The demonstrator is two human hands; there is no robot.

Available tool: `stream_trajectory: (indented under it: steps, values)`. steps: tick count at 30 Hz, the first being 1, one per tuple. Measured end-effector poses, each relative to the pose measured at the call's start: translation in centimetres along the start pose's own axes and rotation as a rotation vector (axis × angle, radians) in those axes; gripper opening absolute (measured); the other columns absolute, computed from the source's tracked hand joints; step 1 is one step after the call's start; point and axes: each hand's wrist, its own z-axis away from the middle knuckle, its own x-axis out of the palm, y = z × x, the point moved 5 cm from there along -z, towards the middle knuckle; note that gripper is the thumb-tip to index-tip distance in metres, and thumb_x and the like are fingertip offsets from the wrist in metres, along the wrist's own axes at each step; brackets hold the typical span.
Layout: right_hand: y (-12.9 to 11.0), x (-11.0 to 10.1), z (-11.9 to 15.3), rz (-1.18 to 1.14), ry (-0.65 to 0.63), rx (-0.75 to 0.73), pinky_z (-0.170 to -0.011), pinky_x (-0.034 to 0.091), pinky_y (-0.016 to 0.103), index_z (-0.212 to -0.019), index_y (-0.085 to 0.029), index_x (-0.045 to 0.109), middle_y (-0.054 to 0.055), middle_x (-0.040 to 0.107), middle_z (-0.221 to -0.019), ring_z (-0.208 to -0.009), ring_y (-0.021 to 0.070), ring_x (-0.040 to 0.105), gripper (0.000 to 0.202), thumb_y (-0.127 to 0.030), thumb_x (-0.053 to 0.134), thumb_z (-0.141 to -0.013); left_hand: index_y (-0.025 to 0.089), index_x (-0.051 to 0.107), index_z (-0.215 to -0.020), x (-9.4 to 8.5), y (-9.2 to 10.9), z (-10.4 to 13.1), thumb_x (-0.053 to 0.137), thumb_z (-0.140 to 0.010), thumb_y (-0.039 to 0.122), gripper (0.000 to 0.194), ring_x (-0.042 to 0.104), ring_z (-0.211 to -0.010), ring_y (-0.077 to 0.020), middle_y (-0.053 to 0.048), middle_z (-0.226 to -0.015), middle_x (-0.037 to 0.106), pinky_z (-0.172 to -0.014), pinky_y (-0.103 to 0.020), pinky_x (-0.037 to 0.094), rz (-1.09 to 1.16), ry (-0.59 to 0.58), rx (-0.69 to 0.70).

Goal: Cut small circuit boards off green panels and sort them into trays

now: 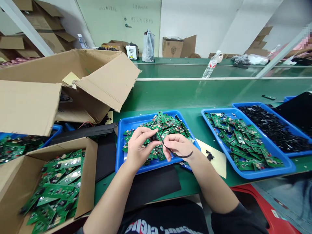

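Observation:
My left hand (pixel 139 146) pinches a green circuit board (pixel 159 136) between thumb and fingertips, the board seen nearly edge-on. My right hand (pixel 178 147) is closed right beside it, fingers bent against the board's near side; what they pinch is too small or hidden to name. A dark band circles my right wrist. Both hands are above a blue tray (pixel 123 123) heaped with green circuit boards (pixel 168 121), some with red and black parts.
A cardboard box (pixel 90 169) of boards stands at the left, below a larger open carton (pixel 102 81). On the right are another blue tray (pixel 265 172) of boards and a tray of small black parts (pixel 273 130). Yellow paper (pixel 220 162) carries black bits.

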Motion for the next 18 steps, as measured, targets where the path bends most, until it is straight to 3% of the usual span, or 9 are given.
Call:
stream_trajectory:
  steps: [4,11,18]
  values:
    - [0.6,0.3,-0.4,-0.039,-0.032,0.071,-0.038,0.043,0.020,-0.059,-0.014,0.053,-0.001,0.058,-0.044,-0.036,0.0090,0.051,0.024,-0.032,0.061,-0.072,0.023,0.062,-0.103,0.1,-0.3,0.0,0.070,-0.067,0.023,0.036,0.055,-0.076,-0.0123,-0.002,-0.082,0.056,-0.066,-0.025,0.047,0.130,-0.022,-0.023]
    - [0.3,0.4,-0.3,0.042,-0.002,0.037,-0.041,0.043,0.021,-0.059,-0.016,0.050,-0.002,0.058,-0.047,-0.039,0.0086,0.051,0.029,-0.038,0.065,-0.070,0.027,0.067,-0.099,0.1,-1.0,0.1,0.073,-0.063,0.027,0.037,0.054,-0.074,-0.0131,-0.003,-0.080,0.058,-0.067,-0.027,0.047,0.361,-0.062,-0.160]
    - [-0.4,0.4,-0.2,0.256,0.103,-0.129,-0.048,0.044,0.022,-0.064,-0.017,0.050,-0.003,0.056,-0.050,-0.044,0.0087,0.051,0.029,-0.042,0.059,-0.076,0.026,0.068,-0.099,1.0,-1.4,0.5,0.073,-0.063,0.025,0.036,0.055,-0.076,-0.0147,-0.004,-0.080,0.057,-0.064,-0.027,0.048,0.588,-0.080,-0.308]
